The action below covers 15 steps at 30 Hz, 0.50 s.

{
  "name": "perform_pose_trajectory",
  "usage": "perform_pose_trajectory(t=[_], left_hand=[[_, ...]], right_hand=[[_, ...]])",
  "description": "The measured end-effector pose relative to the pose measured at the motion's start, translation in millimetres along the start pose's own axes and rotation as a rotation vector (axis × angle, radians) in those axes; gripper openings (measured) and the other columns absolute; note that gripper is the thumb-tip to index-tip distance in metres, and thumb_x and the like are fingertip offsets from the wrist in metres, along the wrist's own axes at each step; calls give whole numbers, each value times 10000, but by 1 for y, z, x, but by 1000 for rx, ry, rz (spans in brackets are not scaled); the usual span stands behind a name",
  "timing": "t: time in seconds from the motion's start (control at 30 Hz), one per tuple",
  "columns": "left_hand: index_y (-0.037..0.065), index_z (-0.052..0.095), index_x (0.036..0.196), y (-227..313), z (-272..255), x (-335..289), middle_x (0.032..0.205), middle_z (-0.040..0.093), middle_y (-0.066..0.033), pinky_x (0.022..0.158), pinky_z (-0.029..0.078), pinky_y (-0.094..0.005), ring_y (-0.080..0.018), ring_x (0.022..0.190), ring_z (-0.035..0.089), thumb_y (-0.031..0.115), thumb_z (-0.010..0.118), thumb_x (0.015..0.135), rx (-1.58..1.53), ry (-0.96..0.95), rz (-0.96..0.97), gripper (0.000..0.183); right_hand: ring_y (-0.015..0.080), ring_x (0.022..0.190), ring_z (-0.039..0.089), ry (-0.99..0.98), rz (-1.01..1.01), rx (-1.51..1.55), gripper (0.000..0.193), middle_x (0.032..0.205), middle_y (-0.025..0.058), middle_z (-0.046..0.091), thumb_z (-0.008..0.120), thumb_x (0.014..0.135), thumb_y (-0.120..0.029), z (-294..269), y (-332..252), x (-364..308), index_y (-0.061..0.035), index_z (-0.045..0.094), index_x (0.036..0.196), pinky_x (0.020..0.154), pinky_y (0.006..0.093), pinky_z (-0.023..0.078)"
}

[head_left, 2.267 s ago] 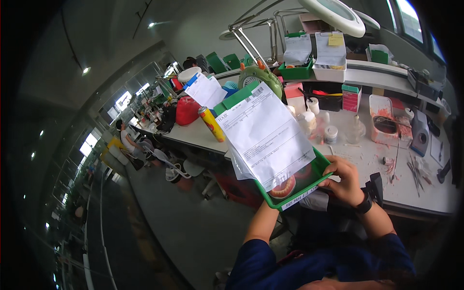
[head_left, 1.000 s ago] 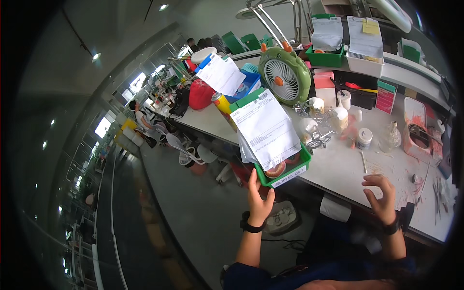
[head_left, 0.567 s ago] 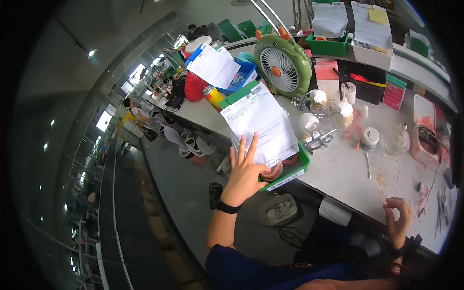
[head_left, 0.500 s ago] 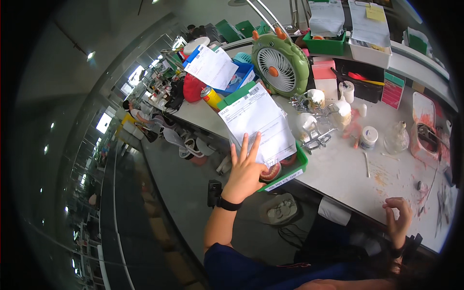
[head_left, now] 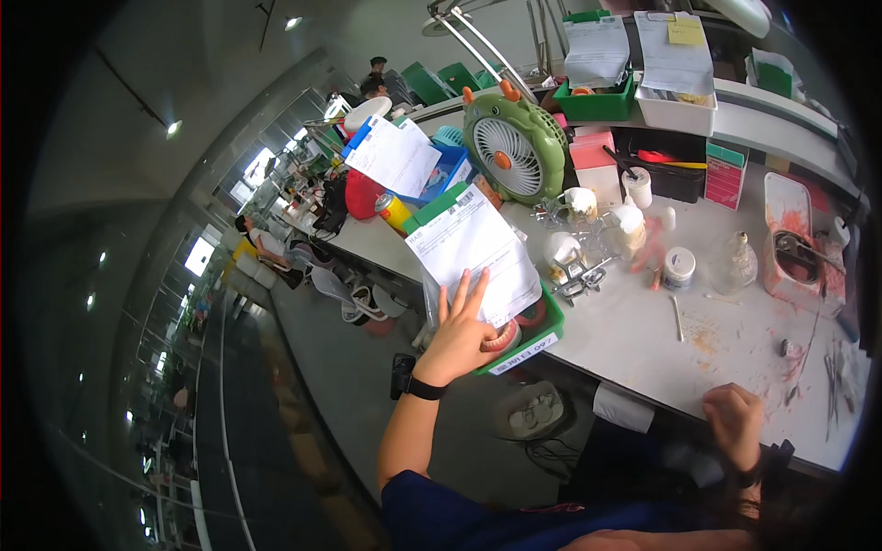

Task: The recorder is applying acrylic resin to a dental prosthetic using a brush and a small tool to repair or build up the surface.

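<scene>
My left hand (head_left: 452, 342) lies on a printed paper sheet (head_left: 482, 248), its fingers spread and its thumb by a pink denture model (head_left: 501, 341). The sheet hangs from a green clip and covers much of a green tray (head_left: 555, 323) at the bench's front edge. Another pink model shows partly under the paper. At the right, my right hand (head_left: 735, 421) rests by the bench edge with its fingers curled in. Nothing shows in it. Right of the tray, metal articulators (head_left: 581, 278) stand with white plaster casts.
A green fan (head_left: 514, 147) stands behind the tray, beside a blue tray (head_left: 446, 174) with papers. White jars (head_left: 679, 266), a glass bottle (head_left: 735, 264), a stained open box (head_left: 796, 262) and thin tools (head_left: 838, 381) lie rightward. A tub (head_left: 533, 411) sits below the bench.
The view has shifted a little, so the bench things sit slightly further left. My right hand's fingers have curled in more. My left hand stays on the paper.
</scene>
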<state>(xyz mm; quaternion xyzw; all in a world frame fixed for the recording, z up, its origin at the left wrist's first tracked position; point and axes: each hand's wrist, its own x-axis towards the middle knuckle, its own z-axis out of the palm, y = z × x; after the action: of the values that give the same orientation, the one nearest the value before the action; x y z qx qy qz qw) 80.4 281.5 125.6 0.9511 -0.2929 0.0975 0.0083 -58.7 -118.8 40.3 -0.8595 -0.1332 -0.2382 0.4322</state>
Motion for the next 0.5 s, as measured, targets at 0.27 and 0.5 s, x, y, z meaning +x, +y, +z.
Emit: perform_pose_trajectory(t=[0.27,0.5], left_hand=[[70,591,767,-16,-8,-9,1512,116,-245,1097,94,-522,-450,1396,5,271,768,711,-317,76,60,273],[39,579,765,19,-19,-14,1492,201,-228,1097,108,-519,-448,1388,69,253,747,738,-253,217,68,273]], right_hand=[[299,656,619,13,-12,9,140,744,125,628,694,692,11,-4,-2,-3,-28,604,791,577,338,481],[295,661,621,33,-22,0,109,749,114,631,698,705,-11,-6,-5,-3,-28,621,779,584,339,487]])
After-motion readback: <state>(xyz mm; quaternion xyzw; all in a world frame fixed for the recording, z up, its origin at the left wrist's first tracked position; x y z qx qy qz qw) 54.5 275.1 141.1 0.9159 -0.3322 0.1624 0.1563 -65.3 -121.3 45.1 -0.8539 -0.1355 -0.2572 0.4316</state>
